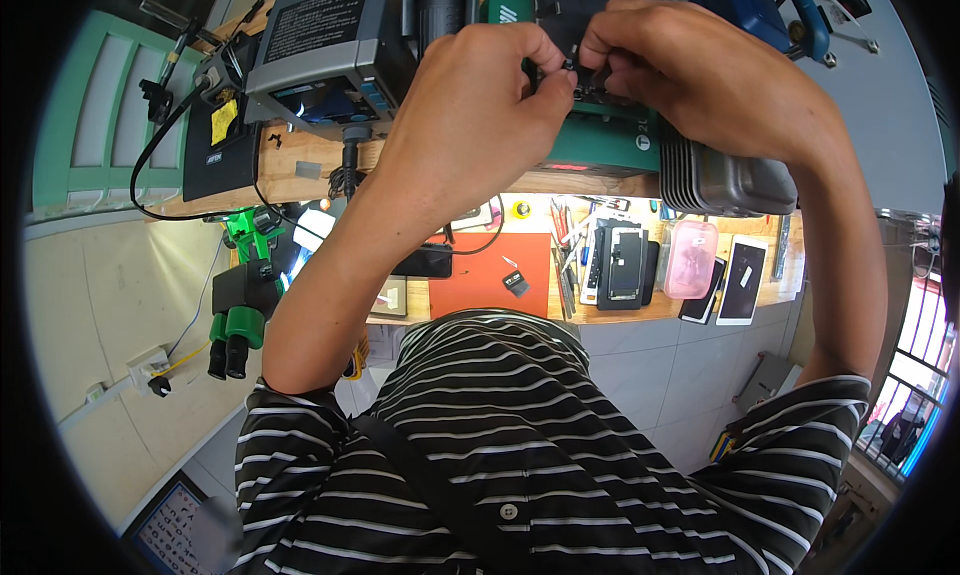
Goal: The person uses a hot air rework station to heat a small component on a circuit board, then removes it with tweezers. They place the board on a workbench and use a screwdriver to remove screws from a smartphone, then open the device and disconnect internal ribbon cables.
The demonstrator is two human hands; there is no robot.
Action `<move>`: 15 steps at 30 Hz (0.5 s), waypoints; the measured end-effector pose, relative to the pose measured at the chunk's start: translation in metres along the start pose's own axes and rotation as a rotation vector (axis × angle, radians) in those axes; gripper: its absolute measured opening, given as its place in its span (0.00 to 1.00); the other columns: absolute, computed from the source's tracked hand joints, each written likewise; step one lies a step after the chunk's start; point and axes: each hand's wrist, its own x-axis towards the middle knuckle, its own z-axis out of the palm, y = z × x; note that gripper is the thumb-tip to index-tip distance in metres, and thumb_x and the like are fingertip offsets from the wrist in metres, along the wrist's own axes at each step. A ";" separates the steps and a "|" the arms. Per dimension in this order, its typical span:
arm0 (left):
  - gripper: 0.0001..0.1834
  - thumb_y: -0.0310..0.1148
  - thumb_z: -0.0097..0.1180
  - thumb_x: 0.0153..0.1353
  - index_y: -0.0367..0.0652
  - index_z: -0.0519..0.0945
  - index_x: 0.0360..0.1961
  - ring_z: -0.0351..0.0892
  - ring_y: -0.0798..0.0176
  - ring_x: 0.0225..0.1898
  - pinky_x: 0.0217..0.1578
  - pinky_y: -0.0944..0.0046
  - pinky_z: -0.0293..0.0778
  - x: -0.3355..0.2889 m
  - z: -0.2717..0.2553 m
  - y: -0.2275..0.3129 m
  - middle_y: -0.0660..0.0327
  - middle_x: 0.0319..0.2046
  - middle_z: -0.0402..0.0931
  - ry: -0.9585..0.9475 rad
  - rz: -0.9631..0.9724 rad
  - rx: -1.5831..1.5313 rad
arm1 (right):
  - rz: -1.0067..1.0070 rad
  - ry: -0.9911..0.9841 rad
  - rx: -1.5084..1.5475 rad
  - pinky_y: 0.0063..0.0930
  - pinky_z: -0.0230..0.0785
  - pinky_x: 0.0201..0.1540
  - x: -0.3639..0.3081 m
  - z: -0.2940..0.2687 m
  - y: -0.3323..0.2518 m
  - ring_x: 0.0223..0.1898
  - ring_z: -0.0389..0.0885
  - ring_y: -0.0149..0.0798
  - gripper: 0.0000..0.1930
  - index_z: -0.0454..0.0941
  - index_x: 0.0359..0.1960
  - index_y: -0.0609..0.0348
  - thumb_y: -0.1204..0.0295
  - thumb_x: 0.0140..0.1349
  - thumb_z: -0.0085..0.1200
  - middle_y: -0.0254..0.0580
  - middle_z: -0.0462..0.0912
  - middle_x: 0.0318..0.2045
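Twelve o'clock: our left hand (478,97) pinches small dark part (570,64), right hand (690,70) adjacent, grip unclear; boxy green casing (602,143) beneath.

Left hand (490,85): back up, thumb and index finger curled toward each other. Right hand (680,60): just beside left fingertips, fingers bent inward. Left forearm (345,250) slants below its hand; right forearm (848,245) descends steeply, wrist flexed. Grip unclear.

head-worn left fisheye | faces down | near, above striped shirt (560,445)
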 end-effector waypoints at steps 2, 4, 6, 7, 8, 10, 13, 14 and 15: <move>0.08 0.30 0.63 0.69 0.37 0.81 0.34 0.58 0.81 0.17 0.19 0.67 0.51 0.000 0.000 0.000 0.72 0.12 0.70 0.001 0.009 0.006 | -0.033 0.033 -0.006 0.43 0.73 0.45 -0.002 0.002 0.005 0.40 0.81 0.53 0.11 0.79 0.47 0.66 0.80 0.64 0.60 0.50 0.80 0.38; 0.08 0.30 0.63 0.69 0.37 0.82 0.34 0.58 0.81 0.17 0.19 0.67 0.51 0.000 0.000 0.000 0.72 0.12 0.69 0.004 0.009 0.001 | -0.060 0.090 -0.024 0.41 0.73 0.44 -0.006 0.006 0.008 0.40 0.81 0.52 0.13 0.80 0.49 0.67 0.80 0.63 0.61 0.49 0.81 0.38; 0.08 0.30 0.64 0.68 0.38 0.82 0.33 0.58 0.81 0.17 0.19 0.68 0.51 0.001 0.001 0.000 0.73 0.12 0.69 0.009 0.002 -0.016 | -0.083 0.171 -0.054 0.40 0.74 0.44 -0.010 0.009 0.009 0.40 0.81 0.51 0.14 0.81 0.51 0.67 0.80 0.63 0.62 0.49 0.81 0.39; 0.08 0.31 0.64 0.68 0.38 0.82 0.33 0.58 0.81 0.17 0.19 0.68 0.51 0.002 0.000 0.000 0.72 0.12 0.69 0.006 -0.002 -0.014 | -0.082 0.190 -0.052 0.39 0.74 0.43 -0.012 0.008 0.009 0.39 0.81 0.49 0.14 0.81 0.50 0.67 0.80 0.62 0.62 0.48 0.81 0.39; 0.09 0.32 0.64 0.68 0.38 0.83 0.32 0.59 0.81 0.17 0.19 0.68 0.50 0.003 -0.001 0.000 0.72 0.12 0.69 0.002 -0.006 -0.011 | -0.082 0.208 -0.051 0.39 0.73 0.42 -0.013 0.006 0.009 0.38 0.81 0.47 0.14 0.82 0.49 0.66 0.80 0.62 0.63 0.48 0.81 0.38; 0.10 0.33 0.65 0.68 0.38 0.83 0.31 0.59 0.81 0.17 0.18 0.68 0.50 0.005 -0.001 -0.001 0.72 0.12 0.69 0.001 -0.007 -0.007 | -0.030 0.245 -0.050 0.37 0.73 0.39 -0.018 0.000 0.002 0.36 0.81 0.45 0.13 0.82 0.48 0.66 0.80 0.62 0.64 0.46 0.81 0.37; 0.12 0.35 0.65 0.68 0.37 0.84 0.31 0.60 0.81 0.16 0.18 0.70 0.51 0.009 -0.001 -0.004 0.72 0.13 0.70 -0.007 -0.025 -0.028 | 0.092 0.298 -0.026 0.35 0.71 0.36 -0.027 -0.007 -0.016 0.33 0.80 0.41 0.11 0.83 0.45 0.65 0.79 0.61 0.65 0.43 0.81 0.35; 0.12 0.35 0.65 0.68 0.37 0.84 0.31 0.61 0.81 0.16 0.18 0.70 0.51 0.011 -0.001 -0.006 0.72 0.14 0.70 -0.025 -0.046 -0.050 | 0.119 0.319 -0.001 0.35 0.70 0.36 -0.031 -0.004 -0.013 0.32 0.79 0.40 0.09 0.83 0.43 0.65 0.79 0.61 0.65 0.43 0.81 0.35; 0.13 0.35 0.65 0.68 0.37 0.85 0.30 0.61 0.80 0.16 0.18 0.71 0.52 0.013 -0.001 -0.007 0.72 0.14 0.70 -0.043 -0.066 -0.072 | 0.145 0.340 0.025 0.34 0.70 0.35 -0.033 -0.001 -0.011 0.32 0.79 0.39 0.08 0.84 0.42 0.65 0.79 0.61 0.65 0.42 0.81 0.34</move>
